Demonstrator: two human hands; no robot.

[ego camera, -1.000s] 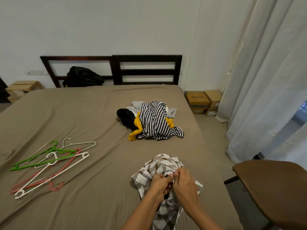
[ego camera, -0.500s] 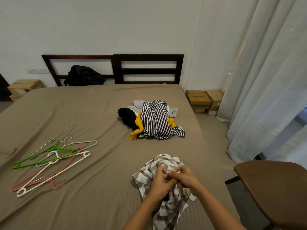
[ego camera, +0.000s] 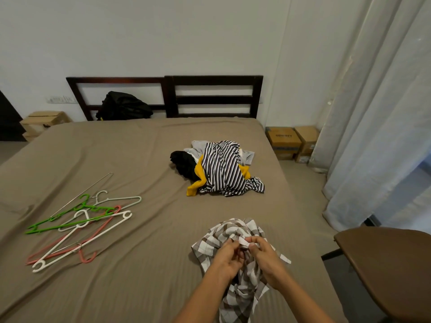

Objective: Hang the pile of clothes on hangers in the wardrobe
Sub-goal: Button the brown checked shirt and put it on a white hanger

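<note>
Checked shirt (ego camera: pixel 235 229) gripped on the bed (ego camera: pixel 140 287)
I saw the left hand (ego camera: pixel 229 255) and the right hand (ego camera: pixel 267 259) each pinching its edge with curled fingers (ego camera: pixel 255 241).

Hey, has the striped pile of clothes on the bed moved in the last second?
No. The clothes pile sits in the same spot on the bed, below the headboard.

Lower centre: checked shirt (ego camera: pixel 233 231), brown and white, crumpled on the bed (ego camera: pixel 140 287), a folded edge pinched between left hand (ego camera: pixel 229 255) and right hand (ego camera: pixel 265 257). Centre, further up: pile of clothes (ego camera: pixel 219 169), loose heap, black-and-white striped garment on top, yellow, black and grey beneath. Left: hangers (ego camera: pixel 81 220), green, white and pink, flat and overlapping.
</note>
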